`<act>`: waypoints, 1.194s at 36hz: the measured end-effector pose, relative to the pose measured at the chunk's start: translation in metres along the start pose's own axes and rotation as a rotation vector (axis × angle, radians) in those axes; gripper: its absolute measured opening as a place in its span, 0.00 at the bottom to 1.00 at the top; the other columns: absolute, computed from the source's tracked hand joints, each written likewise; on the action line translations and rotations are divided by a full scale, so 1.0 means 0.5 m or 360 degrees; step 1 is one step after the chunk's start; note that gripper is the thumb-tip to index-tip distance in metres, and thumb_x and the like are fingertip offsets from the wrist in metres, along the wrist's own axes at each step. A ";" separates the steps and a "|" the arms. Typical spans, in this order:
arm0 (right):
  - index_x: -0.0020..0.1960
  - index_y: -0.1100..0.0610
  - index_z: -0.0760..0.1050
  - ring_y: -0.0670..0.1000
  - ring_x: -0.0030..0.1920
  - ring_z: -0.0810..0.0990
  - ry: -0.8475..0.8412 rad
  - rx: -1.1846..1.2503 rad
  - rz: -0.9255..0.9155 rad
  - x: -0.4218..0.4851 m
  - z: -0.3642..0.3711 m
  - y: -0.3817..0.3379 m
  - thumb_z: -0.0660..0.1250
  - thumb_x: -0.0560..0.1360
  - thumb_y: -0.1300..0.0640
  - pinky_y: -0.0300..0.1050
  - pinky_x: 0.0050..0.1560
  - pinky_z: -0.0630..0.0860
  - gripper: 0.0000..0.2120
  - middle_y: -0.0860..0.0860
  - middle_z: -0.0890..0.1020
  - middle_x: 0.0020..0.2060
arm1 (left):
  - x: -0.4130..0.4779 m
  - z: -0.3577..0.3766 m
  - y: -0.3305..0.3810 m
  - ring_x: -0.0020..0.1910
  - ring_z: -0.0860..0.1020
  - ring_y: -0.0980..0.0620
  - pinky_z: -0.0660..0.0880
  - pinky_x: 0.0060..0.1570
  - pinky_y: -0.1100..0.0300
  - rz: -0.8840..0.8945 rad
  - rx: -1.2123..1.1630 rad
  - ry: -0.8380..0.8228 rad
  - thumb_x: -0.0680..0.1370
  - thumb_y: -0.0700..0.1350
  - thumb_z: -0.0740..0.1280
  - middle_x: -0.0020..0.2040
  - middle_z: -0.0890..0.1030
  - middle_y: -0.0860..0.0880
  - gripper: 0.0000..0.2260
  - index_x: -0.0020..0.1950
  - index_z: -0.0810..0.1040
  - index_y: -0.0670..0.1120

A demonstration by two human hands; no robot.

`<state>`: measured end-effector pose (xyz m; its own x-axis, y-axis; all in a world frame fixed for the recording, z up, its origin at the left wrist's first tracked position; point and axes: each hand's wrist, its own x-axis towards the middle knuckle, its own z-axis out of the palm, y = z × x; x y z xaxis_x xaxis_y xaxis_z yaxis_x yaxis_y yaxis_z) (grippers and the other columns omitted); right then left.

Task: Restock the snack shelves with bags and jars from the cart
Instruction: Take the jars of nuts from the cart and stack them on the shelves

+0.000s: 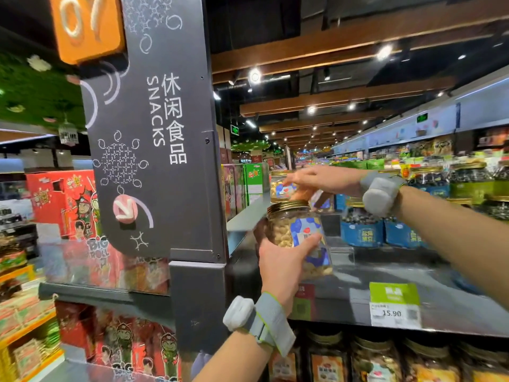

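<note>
A supermarket aisle runs back under a dark ceiling with wooden beams and spotlights. On the left stands a dark end panel chalk-lettered "SNACKS", with an orange sign marked "07" above it and red cartoon-printed boxes stacked beyond. To the right of the panel a grey metal shelf stretches away, and a green price tag reading 15.90 hangs on its front edge.

The left hand grips a clear jar from below and behind, with the thumb across its blue and white label and the fingers wrapped round the far side. The jar has a gold lid, is full of pale nuts and leans slightly. It sits over the left end of the shelf, close to the end panel; whether its base touches the shelf cannot be told.

The right hand reaches in above it, well clear of the left hand, with its fingers stretched over the top of a second jar of the same kind farther back. Blur hides whether it holds that jar or only touches it. Each wrist wears a grey band.

Farther along the shelf stand blue-labelled tubs of dark beans. More gold-lidded jars fill the level below.
</note>
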<state>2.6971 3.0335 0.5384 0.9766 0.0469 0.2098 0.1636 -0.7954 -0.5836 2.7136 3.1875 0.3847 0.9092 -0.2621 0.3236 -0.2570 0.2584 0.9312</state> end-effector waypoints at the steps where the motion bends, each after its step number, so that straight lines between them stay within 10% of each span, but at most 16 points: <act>1: 0.69 0.51 0.74 0.51 0.52 0.84 -0.0110 -0.0078 0.0029 -0.017 -0.007 -0.009 0.61 0.74 0.35 0.50 0.45 0.84 0.30 0.50 0.81 0.57 | -0.002 0.007 0.007 0.44 0.85 0.57 0.82 0.40 0.63 -0.0024 -0.0042 -0.0030 0.62 0.50 0.85 0.49 0.86 0.51 0.31 0.60 0.76 0.49; 5: 0.74 0.50 0.67 0.51 0.56 0.82 -0.0181 -0.0294 0.0090 -0.047 -0.018 -0.013 0.71 0.68 0.38 0.58 0.47 0.84 0.38 0.51 0.78 0.62 | 0.005 0.034 0.026 0.37 0.85 0.58 0.79 0.34 0.66 -0.0075 -0.0182 -0.0126 0.69 0.37 0.80 0.43 0.87 0.50 0.17 0.54 0.80 0.46; 11: 0.76 0.49 0.65 0.41 0.52 0.78 -0.0025 -0.0610 0.0024 -0.053 -0.040 0.007 0.69 0.71 0.37 0.28 0.41 0.72 0.37 0.40 0.77 0.58 | 0.035 0.055 0.030 0.47 0.86 0.55 0.79 0.40 0.66 0.0061 -0.0023 -0.0333 0.69 0.42 0.81 0.51 0.87 0.49 0.27 0.65 0.76 0.46; 15: 0.75 0.48 0.66 0.46 0.61 0.74 0.0130 -0.0777 0.0011 -0.052 -0.063 0.028 0.68 0.66 0.29 0.39 0.56 0.71 0.43 0.45 0.74 0.68 | 0.052 0.066 0.046 0.55 0.83 0.57 0.79 0.59 0.56 0.0137 0.0106 -0.0350 0.62 0.57 0.84 0.56 0.84 0.57 0.35 0.63 0.71 0.61; 19: 0.66 0.52 0.73 0.50 0.58 0.78 0.0263 -0.0881 0.0027 -0.040 -0.080 0.041 0.67 0.61 0.24 0.50 0.59 0.78 0.44 0.47 0.78 0.61 | 0.082 0.065 0.071 0.44 0.81 0.66 0.75 0.55 0.65 0.0170 -0.0058 -0.0226 0.73 0.40 0.76 0.38 0.82 0.68 0.16 0.49 0.72 0.56; 22: 0.61 0.50 0.70 0.47 0.51 0.77 0.0322 -0.1003 0.0010 -0.021 -0.092 0.056 0.70 0.59 0.23 0.46 0.52 0.77 0.41 0.45 0.76 0.54 | 0.121 0.065 0.055 0.62 0.77 0.48 0.70 0.69 0.47 0.0192 0.0181 0.0075 0.63 0.54 0.70 0.58 0.82 0.53 0.25 0.60 0.77 0.51; 27: 0.39 0.44 0.59 0.43 0.35 0.67 0.0322 -0.1195 -0.0080 0.004 -0.084 0.081 0.71 0.61 0.24 0.40 0.35 0.65 0.30 0.42 0.68 0.37 | 0.153 0.068 0.042 0.69 0.70 0.47 0.67 0.69 0.51 0.0242 0.0555 0.0204 0.74 0.44 0.67 0.67 0.76 0.50 0.15 0.61 0.77 0.54; 36: 0.42 0.57 0.75 0.50 0.32 0.73 0.0305 -0.1382 -0.0016 0.047 -0.058 0.120 0.65 0.57 0.17 0.47 0.31 0.70 0.42 0.48 0.78 0.35 | 0.169 0.068 -0.026 0.77 0.58 0.44 0.60 0.74 0.51 0.0257 0.1207 0.0006 0.79 0.49 0.65 0.81 0.57 0.52 0.22 0.73 0.71 0.51; 43: 0.54 0.51 0.69 0.48 0.45 0.76 0.0284 -0.1470 0.0172 0.070 -0.042 0.162 0.63 0.51 0.15 0.45 0.42 0.77 0.48 0.47 0.75 0.48 | 0.183 0.063 -0.018 0.74 0.64 0.44 0.62 0.71 0.54 0.0329 0.1161 0.0019 0.78 0.45 0.66 0.77 0.64 0.49 0.21 0.71 0.72 0.47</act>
<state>2.7416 2.9580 0.5148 0.9319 -0.0871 0.3522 -0.1760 -0.9574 0.2291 2.7887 3.1321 0.4113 0.8213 -0.2641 0.5057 -0.5705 -0.3804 0.7279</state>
